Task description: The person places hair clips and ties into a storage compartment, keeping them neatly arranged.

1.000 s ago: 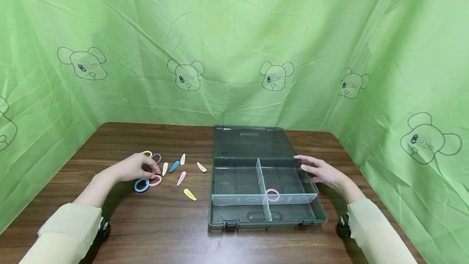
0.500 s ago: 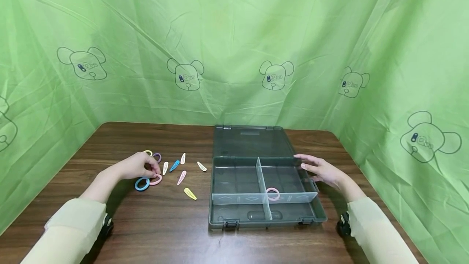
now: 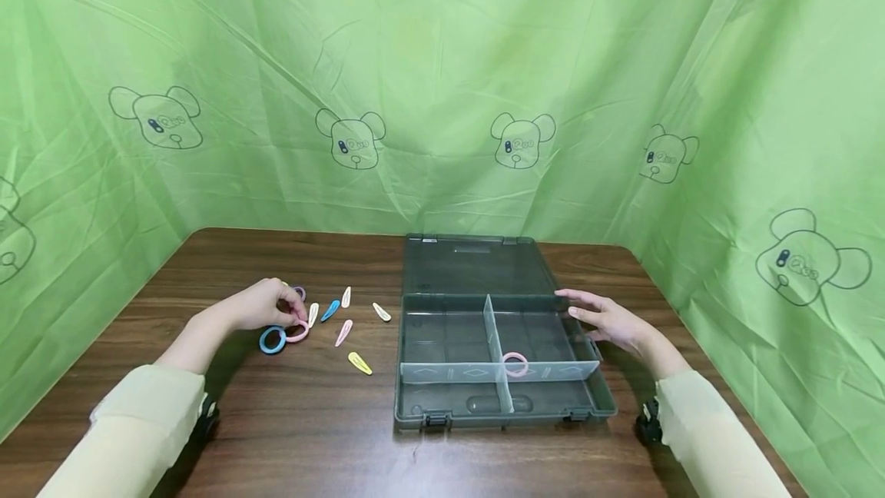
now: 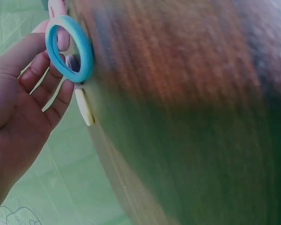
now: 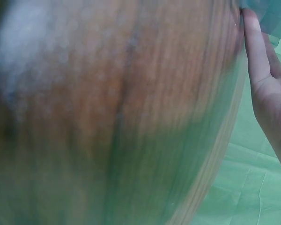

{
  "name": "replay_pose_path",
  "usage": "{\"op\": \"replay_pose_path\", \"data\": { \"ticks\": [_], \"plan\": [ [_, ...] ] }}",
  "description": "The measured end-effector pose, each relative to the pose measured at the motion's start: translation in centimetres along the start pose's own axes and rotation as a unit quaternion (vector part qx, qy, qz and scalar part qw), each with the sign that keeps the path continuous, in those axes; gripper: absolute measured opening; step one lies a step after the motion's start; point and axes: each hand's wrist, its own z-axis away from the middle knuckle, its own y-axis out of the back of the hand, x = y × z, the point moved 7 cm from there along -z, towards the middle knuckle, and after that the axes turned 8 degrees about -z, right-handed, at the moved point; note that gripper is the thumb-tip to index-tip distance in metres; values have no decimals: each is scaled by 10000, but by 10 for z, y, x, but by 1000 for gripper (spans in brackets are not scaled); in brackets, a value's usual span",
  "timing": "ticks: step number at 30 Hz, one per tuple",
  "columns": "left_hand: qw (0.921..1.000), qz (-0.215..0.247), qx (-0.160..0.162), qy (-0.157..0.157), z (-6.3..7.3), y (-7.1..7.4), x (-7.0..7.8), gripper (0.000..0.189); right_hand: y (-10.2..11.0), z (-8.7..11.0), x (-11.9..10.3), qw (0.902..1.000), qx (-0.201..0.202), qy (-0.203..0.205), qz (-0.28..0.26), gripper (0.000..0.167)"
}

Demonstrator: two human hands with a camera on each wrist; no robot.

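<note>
My left hand [image 3: 259, 306] pinches the near edge of a pink hair tie [image 3: 297, 340] between thumb and fingers, at the left of the table. A blue hair tie [image 4: 86, 54] sits right against the pink one, below the hand. Purple [image 3: 301, 292] and yellow hair ties lie just behind; the fingers mostly hide the yellow one. Fingers extended, my right hand [image 3: 611, 323] rests at the right side of a grey see-through divided box [image 3: 503, 423]. In the box, another pink hair tie [image 3: 515, 354] shows at the crossing of the dividers.
Several snap hair clips lie between the left hand and the box, among them a blue clip [image 3: 330, 310], a pink clip [image 3: 343, 333] and a yellow clip [image 3: 359, 363]. The box's lid [image 3: 477, 267] is folded back flat. Green cloth [image 3: 442, 98] surrounds the wooden table [image 3: 311, 436].
My left hand has shifted slightly up and right with the pink hair tie, and the blue hair tie has moved along with it. The right hand stays in place.
</note>
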Motion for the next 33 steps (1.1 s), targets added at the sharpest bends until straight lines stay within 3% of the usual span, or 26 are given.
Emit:
{"op": "replay_pose_path", "data": {
  "ticks": [11,19,27,33],
  "plan": [
    [9990,-222,386,-46,-7,17,12,11,1,1,0,10000,-40,23,-14,55],
    [9965,-344,742,198,-14,31,21,11,0,-1,1,10000,-14,16,46,55],
    [9965,26,656,527,-22,40,35,4,-1,0,0,10000,-40,53,-50,54],
    [9942,-495,940,171,-29,55,55,10,-1,2,-3,10000,37,11,26,54]
  ]
}}
